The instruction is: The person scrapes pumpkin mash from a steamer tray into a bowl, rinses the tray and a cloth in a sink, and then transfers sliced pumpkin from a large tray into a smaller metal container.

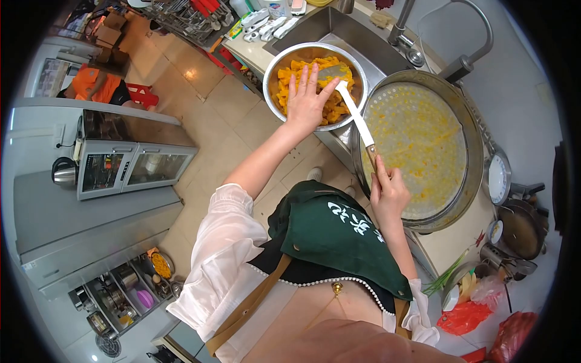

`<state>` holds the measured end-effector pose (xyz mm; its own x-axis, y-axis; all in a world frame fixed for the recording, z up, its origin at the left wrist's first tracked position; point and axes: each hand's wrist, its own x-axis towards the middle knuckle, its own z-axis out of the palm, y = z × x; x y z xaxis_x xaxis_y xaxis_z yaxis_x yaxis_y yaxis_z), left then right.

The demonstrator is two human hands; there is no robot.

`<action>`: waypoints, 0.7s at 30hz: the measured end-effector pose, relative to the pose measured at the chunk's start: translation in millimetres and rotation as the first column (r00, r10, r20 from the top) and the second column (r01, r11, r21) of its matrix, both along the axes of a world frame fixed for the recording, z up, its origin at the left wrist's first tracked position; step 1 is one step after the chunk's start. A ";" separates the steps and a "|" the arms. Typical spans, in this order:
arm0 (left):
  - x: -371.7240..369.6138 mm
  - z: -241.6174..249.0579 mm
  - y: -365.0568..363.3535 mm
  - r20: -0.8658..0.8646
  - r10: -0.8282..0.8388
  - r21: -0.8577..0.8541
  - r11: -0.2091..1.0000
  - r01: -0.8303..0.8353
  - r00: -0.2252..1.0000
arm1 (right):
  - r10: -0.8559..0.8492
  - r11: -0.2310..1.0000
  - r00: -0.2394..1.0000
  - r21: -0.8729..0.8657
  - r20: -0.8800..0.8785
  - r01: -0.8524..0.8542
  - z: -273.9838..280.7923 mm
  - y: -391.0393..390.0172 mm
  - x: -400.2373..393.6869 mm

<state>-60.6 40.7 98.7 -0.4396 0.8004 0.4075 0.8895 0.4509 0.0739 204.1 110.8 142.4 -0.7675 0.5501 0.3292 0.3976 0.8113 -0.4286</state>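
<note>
My left hand [305,103] reaches over a steel bowl [270,81] with its fingers spread on the cooked orange chunks [328,112], which look like pumpkin. My right hand [388,190] grips the wooden handle of a long, flat-bladed spatula [357,118]. Its pale blade slants up and left, and the tip is over the bowl's right side, close to my left fingers. Beside the bowl, under the spatula's handle, is a large round steamer tray [417,151] with a perforated base, streaked with yellow-orange bits.
A sink [339,33] with a tap [402,30] lies behind the bowl. Pans [521,228], green onions [451,271] and a red plastic bag [463,317] sit along the right counter. Far left are a glass-door cabinet [130,163] and a person in orange [94,85].
</note>
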 end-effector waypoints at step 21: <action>-47.2 -44.1 -19.4 0.212 0.189 -0.189 0.971 -0.150 0.959 | -0.039 0.998 0.996 0.045 -0.083 0.043 -3.6 4.6 14.8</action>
<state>-107.8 21.3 54.6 -0.6397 0.7545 0.1468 0.7676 0.6169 0.1741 218.8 115.4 138.8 -0.7142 0.5629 0.4159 0.3958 0.8149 -0.4234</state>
